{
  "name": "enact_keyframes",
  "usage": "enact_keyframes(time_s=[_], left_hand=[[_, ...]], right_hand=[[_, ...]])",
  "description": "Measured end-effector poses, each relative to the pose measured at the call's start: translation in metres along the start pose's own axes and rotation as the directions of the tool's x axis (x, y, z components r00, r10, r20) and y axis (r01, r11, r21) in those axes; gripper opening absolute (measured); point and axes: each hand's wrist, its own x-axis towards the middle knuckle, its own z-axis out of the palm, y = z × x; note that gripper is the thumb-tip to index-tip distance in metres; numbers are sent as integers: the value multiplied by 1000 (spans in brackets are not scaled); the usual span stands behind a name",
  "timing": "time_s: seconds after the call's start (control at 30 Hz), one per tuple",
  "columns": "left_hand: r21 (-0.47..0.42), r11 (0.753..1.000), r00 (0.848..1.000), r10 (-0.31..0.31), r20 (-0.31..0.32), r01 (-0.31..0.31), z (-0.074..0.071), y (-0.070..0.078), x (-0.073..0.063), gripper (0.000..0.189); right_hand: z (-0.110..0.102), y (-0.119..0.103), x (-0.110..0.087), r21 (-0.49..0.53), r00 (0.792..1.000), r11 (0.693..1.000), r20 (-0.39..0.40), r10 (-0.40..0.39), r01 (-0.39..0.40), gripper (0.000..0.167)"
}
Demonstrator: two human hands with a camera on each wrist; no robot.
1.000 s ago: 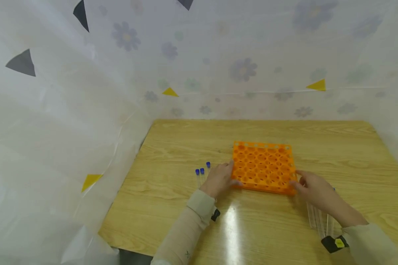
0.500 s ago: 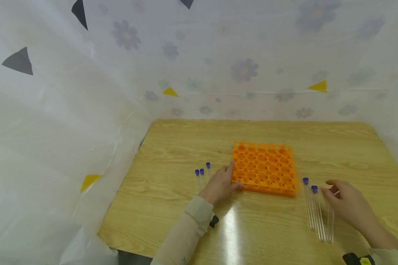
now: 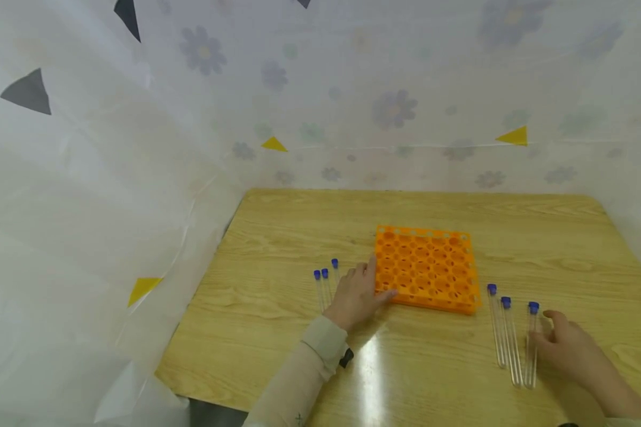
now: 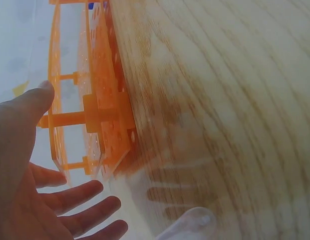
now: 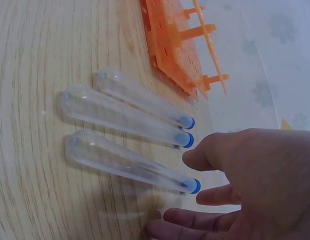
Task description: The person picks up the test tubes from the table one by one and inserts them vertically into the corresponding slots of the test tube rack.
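Observation:
An orange test tube rack [image 3: 426, 270] with rows of round holes stands on the table. At its left end is my left hand [image 3: 354, 296], the thumb [image 4: 42, 97] against the upper plate and the other fingers extended beside it. Several clear test tubes with blue caps lie flat. Three of them are right of the rack. My right hand [image 3: 571, 350] is beside the outermost test tube [image 3: 531, 347], thumb and fingers spread around its capped end without gripping. In the right wrist view the thumb is close to the blue caps [image 5: 195, 186].
Three more capped test tubes [image 3: 324, 284] lie left of the rack, partly hidden behind my left hand. The wooden table [image 3: 299, 219] is bordered by a pale plastic curtain [image 3: 432, 89] at the back and sides.
My right hand has left the rack's right end and moved right and down to the outermost tube, uncovering the three tubes. My left hand stays at the rack.

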Motion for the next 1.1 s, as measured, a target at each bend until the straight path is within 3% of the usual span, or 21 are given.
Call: enact_keyframes(time_s=[0.47, 1.1], left_hand=[[107, 994, 999, -14, -47, 19, 2, 3, -1, 91], [79, 997, 998, -10, -62, 15, 0, 3, -3, 88]], right_hand=[[8, -5, 6, -57, 1000, 998, 11, 28, -27, 68], [9, -12, 5, -69, 998, 995, 7, 69, -68, 66]])
